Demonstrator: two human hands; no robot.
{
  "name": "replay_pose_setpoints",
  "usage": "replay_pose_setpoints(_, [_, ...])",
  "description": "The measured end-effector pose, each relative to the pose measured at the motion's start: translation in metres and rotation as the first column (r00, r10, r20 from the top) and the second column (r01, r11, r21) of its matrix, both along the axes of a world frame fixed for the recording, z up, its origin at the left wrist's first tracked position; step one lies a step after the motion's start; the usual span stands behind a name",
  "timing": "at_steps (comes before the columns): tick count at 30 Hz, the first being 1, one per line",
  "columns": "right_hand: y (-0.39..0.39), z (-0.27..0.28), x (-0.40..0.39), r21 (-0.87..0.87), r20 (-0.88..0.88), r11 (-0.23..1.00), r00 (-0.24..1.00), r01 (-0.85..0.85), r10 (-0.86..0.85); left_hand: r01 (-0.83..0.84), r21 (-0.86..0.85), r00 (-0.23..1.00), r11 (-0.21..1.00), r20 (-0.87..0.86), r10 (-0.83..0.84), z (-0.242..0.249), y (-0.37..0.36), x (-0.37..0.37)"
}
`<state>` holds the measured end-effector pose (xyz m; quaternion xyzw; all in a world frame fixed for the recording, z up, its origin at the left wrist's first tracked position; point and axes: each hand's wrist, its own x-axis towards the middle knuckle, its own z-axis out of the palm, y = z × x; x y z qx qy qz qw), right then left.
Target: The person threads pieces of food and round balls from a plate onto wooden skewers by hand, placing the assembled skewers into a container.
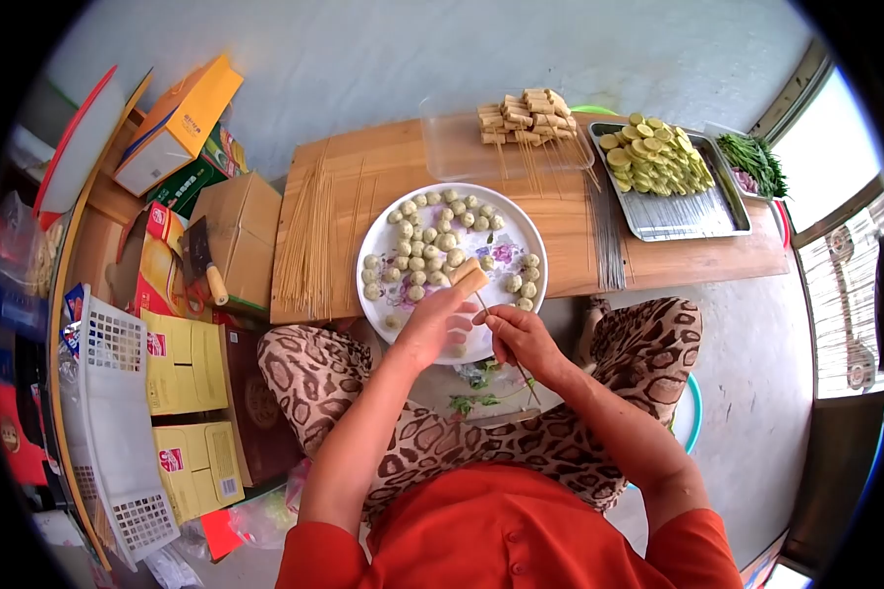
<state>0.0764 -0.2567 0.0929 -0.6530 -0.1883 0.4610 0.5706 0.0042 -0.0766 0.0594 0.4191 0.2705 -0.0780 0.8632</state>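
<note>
My left hand (434, 322) is closed on a tan roll (470, 279), which looks like rolled tofu skin, above the right part of a white plate (371, 312). In my right hand (523, 339) is a thin bamboo skewer (530, 385), pinched between the fingers. Its upper end meets the lower end of the roll; whether it has gone in is hard to make out. Many pale green-speckled balls (446, 241) lie on the flowered plate, around and beyond my left hand.
Loose skewers (304, 245) lie at the table's left, metal ones (607, 240) at the right. Skewered rolls (528, 118) fill a clear tray (447, 147). Farther right are sliced rounds (658, 157) on a metal tray (673, 218) and greens (753, 164). A cleaver (206, 260) and boxes (187, 363) stand left.
</note>
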Motion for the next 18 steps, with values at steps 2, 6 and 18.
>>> replay_pose_setpoints(2, [0.002, -0.007, 0.006, 0.138, -0.065, 0.968, 0.977, 0.211, -0.204, 0.063, 0.055, 0.998, 0.997, 0.008, -0.064, -0.010, -0.006, -0.009])
replay_pose_setpoints(6, [-0.005, -0.008, 0.020, 0.284, -0.091, 0.902, 0.946, 0.325, -0.313, 0.273, 0.169, 0.958, 0.947, 0.038, -0.283, 0.011, -0.042, -0.026])
replay_pose_setpoints(18, [-0.014, 0.011, 0.022, 0.317, -0.249, 0.848, 0.900, 0.425, -0.358, 0.245, 0.158, 0.949, 0.957, 0.163, -0.270, 0.042, -0.099, -0.032])
